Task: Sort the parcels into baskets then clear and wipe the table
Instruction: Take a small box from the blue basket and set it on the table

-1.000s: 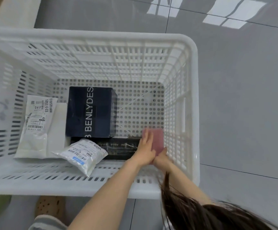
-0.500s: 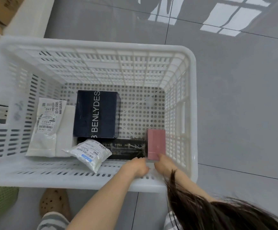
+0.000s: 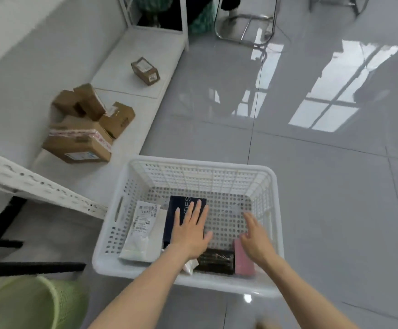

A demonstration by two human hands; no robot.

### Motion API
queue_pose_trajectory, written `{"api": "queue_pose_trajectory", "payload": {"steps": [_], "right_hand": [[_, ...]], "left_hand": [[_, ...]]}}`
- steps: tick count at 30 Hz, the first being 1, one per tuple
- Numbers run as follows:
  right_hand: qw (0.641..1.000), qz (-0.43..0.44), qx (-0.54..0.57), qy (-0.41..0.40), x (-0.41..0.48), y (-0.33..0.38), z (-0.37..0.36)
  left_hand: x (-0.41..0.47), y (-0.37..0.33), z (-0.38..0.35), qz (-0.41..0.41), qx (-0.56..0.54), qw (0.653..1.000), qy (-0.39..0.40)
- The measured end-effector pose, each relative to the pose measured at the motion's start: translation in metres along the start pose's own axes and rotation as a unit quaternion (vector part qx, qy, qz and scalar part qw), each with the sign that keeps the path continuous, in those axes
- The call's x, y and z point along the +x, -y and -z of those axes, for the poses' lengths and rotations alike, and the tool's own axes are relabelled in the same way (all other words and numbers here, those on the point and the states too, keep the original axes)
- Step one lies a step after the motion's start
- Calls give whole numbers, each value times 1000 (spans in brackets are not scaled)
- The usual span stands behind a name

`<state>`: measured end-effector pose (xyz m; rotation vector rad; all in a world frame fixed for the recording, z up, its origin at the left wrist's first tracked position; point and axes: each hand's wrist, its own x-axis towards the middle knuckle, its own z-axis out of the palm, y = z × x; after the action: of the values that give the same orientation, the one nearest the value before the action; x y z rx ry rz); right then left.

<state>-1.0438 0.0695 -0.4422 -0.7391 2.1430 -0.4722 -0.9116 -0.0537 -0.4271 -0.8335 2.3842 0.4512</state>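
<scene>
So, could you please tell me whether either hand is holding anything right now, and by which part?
Nothing is held: the left hand and the right hand are both spread open over the white basket.

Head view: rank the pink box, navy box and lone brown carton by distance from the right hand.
1. pink box, beside the right hand, in the basket, near-right corner.
2. navy box, partly hidden by the left hand.
3. lone brown carton, far on the white ledge.

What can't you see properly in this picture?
Head view:
Dark blue box: printed name partly covered by the left hand.
Small white packet: mostly hidden under the left wrist.
White bag: label print too small to read.
Green basket: cut off by the bottom-left edge.
</scene>
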Motion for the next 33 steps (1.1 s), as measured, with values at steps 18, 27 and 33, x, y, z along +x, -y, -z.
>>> {"api": "queue_pose_trajectory", "payload": {"steps": [18, 27, 33], "right_hand": [[828, 430, -351, -81, -229, 328, 149], [688, 636, -349, -20, -371, 504, 2], [647, 692, -315, 49, -473, 564, -141]], "left_hand": [[-366, 61, 227, 269, -53, 891, -363], [-611, 187, 150, 411, -39, 838, -357], [-750, 246, 59, 521, -82, 790, -312]]}}
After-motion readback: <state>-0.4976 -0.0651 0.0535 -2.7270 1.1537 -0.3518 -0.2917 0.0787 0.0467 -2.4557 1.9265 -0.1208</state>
